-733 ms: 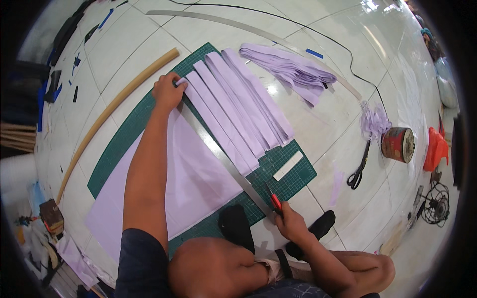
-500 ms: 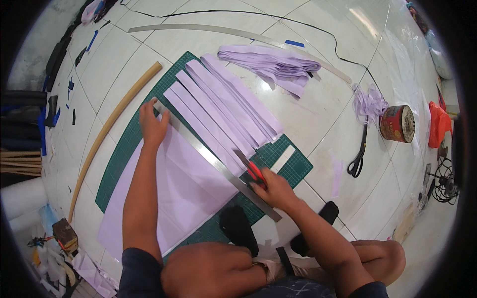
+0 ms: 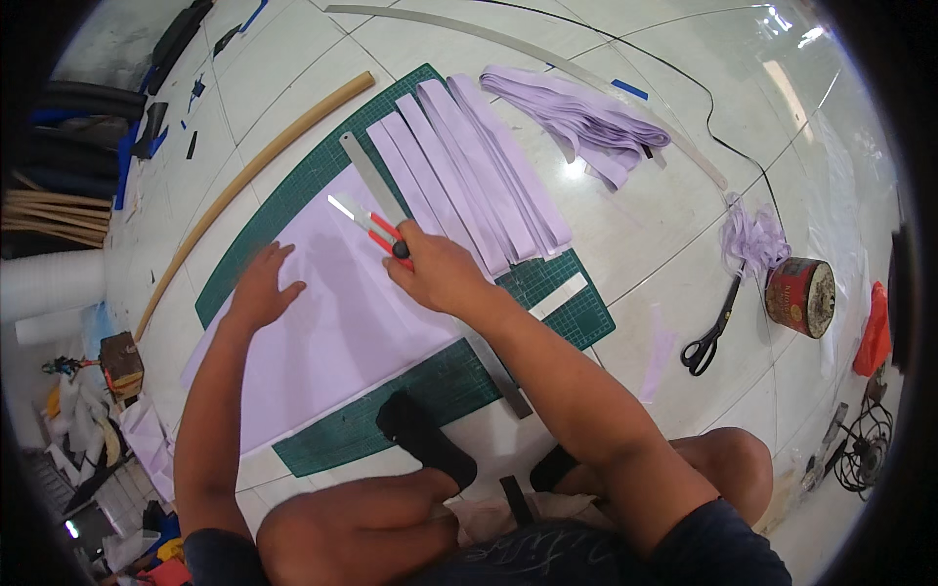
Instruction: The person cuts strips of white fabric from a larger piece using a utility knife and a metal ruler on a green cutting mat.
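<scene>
right hand (image 3: 440, 273): fingers clenched on the red box cutter (image 3: 376, 227), blade up at 10 o'clock; half a second ago it was low on the steel ruler (image 3: 376, 181), so looks like the cut is finished
left hand (image 3: 262, 288): slid down off the ruler, now flat and open on the lilac sheet (image 3: 332, 332)
sheet: on the green cutting mat (image 3: 430, 391), floor
cut strips (image 3: 469, 156): at 1 o'clock of the cutter
scissors (image 3: 708, 337): 3 o'clock, untouched

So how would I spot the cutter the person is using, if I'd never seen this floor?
Find the green cutting mat on the white tiled floor, with the lilac sheet spread over it. The right hand holds the cutter there, beside a steel ruler. It is the only red-handled tool on the mat, its blade out.
</scene>
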`<act>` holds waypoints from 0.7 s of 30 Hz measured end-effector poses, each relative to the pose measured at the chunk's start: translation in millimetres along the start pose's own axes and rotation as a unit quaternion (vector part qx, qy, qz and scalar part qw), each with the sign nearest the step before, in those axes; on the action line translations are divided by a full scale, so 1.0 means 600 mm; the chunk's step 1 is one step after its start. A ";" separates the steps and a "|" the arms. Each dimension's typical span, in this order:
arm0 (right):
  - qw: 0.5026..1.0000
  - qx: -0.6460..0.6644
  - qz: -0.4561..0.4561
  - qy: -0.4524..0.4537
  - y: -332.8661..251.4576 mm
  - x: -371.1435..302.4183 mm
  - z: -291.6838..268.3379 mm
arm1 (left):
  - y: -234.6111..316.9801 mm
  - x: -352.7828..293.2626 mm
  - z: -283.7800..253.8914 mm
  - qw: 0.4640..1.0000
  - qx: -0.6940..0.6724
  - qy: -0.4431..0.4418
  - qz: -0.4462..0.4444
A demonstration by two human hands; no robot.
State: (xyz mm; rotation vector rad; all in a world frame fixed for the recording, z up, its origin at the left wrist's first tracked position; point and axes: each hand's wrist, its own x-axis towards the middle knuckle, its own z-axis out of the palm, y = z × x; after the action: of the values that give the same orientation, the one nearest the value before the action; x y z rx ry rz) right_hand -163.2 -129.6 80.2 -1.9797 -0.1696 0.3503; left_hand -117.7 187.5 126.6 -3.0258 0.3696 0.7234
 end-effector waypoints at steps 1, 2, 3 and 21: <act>0.999 -0.015 0.009 -0.033 -0.002 -0.010 0.004 | -0.008 -0.004 0.024 1.000 -0.003 -0.013 0.002; 0.999 -0.014 0.014 -0.050 -0.002 -0.019 0.010 | -0.012 -0.002 0.036 1.000 -0.005 -0.020 0.009; 0.997 -0.015 0.019 -0.067 -0.002 -0.028 0.019 | -0.013 0.000 0.054 1.000 0.000 -0.026 0.001; 0.963 -0.187 0.187 0.053 0.072 -0.255 0.078 | 0.068 0.200 0.203 0.951 -0.108 0.281 0.072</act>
State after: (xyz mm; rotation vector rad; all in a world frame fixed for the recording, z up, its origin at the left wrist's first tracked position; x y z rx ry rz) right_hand -324.8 -149.4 48.7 -2.4031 0.2295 0.4790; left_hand -77.1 128.5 -33.8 -3.3957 0.5505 -0.1357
